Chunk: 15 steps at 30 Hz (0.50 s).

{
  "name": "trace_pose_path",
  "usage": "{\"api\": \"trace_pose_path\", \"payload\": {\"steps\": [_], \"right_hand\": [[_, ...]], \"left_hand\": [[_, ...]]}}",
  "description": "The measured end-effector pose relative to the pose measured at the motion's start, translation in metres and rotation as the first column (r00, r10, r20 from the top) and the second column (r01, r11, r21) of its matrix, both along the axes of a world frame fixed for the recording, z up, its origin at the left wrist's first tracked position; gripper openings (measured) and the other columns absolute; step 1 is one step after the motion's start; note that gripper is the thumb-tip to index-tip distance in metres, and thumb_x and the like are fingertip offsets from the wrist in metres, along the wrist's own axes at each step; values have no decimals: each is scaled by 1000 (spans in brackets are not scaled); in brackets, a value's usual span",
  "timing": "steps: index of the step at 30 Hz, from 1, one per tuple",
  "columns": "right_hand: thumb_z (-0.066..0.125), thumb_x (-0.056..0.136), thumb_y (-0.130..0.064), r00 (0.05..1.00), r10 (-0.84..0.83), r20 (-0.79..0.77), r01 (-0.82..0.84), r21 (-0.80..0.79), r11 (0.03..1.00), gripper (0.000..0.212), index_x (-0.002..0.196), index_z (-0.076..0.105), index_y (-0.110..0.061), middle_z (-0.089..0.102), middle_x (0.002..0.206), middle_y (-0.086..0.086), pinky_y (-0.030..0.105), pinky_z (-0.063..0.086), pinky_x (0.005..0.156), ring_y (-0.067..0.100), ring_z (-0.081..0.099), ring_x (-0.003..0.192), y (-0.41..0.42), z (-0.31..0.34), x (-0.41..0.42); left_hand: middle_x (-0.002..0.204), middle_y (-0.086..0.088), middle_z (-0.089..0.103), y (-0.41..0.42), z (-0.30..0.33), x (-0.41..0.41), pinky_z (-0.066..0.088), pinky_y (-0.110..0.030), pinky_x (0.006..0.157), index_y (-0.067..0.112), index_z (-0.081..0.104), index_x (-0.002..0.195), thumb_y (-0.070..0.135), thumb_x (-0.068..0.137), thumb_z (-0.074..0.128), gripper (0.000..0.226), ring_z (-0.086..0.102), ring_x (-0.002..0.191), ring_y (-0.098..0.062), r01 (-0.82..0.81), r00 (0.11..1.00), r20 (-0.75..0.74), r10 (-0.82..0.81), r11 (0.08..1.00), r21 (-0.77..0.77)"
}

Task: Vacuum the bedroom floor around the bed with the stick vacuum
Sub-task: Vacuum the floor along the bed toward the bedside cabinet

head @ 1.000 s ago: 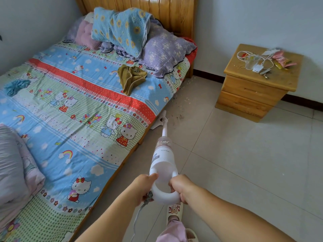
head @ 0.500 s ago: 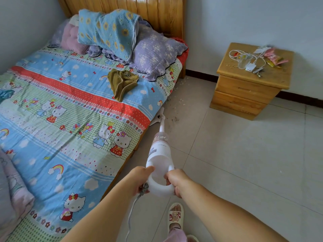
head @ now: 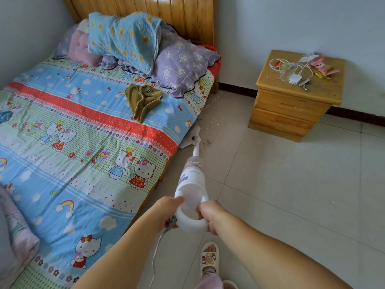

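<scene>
**White stick vacuum working the bedside floor**

White plastic is filling the middle of the view: the stick vacuum [head: 192, 180] is slanting forward and down, its loop handle nearest the camera and its floor head [head: 190, 137] sitting on the tiles right at the edge of the bed [head: 83, 130], partly tucked under the overhanging sheet. Both hands are on that loop. The left hand [head: 166, 211] is curling its fingers round the left side, thumb lying along the top; the right hand [head: 210, 215] is wrapping its fingers tightly round the right side. A pale cord [head: 155, 253] is hanging down from beneath the left hand.

Just beyond the head, dark specks and pale crumbs [head: 205, 124] are lying scattered on the floor [head: 291, 195] along the bed's corner. On the bed, an olive cloth [head: 141, 101] is lying crumpled below the heaped pillows [head: 179, 65]. Well to the right, a wooden nightstand [head: 291, 107] is standing against the wall, cables and wrappers littering its top. Down at the bottom, a foot in a slipper [head: 209, 258] is showing between the arms.
</scene>
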State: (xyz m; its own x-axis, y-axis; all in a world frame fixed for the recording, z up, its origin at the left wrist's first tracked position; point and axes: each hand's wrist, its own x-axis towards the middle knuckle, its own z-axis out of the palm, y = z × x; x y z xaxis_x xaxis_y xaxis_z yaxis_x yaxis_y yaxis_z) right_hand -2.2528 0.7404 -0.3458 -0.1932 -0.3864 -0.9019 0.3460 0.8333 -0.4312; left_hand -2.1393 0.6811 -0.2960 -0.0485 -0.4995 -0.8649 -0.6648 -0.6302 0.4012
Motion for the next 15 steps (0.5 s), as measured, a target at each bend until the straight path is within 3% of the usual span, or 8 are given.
{"api": "trace_pose_path", "payload": {"steps": [7, 11, 15], "right_hand": [[43, 88, -5, 1000, 29, -11, -29, -28, 999, 40, 126, 54, -10, 50, 73, 2, 22, 41, 49, 16, 48, 61, 13, 13, 3], [43, 88, -6, 999, 44, 9, -44, -23, 999, 23, 107, 54, -13, 49, 72, 2, 23, 42, 50, 16, 48, 60, 28, 21, 6], [42, 88, -6, 999, 48, 23, -48, -20, 999, 22, 105, 53, -15, 49, 71, 3, 24, 44, 50, 16, 48, 59, 46, 26, 12]], "left_hand": [[83, -17, 63, 16, 17, 5, 55, -38, 74, 2, 59, 107, 31, 92, 56, 34, 63, 70, -26, -60, 996, -64, 59, 998, -19], [77, -15, 64, 33, 29, 7, 55, -34, 64, 2, 59, 105, 32, 92, 57, 33, 62, 61, -23, -86, 995, -58, 84, 996, -30], [73, -14, 65, 53, 38, 12, 55, -32, 56, 2, 59, 103, 33, 91, 58, 33, 63, 57, -22, -107, 994, -36, 105, 994, -36]]}}
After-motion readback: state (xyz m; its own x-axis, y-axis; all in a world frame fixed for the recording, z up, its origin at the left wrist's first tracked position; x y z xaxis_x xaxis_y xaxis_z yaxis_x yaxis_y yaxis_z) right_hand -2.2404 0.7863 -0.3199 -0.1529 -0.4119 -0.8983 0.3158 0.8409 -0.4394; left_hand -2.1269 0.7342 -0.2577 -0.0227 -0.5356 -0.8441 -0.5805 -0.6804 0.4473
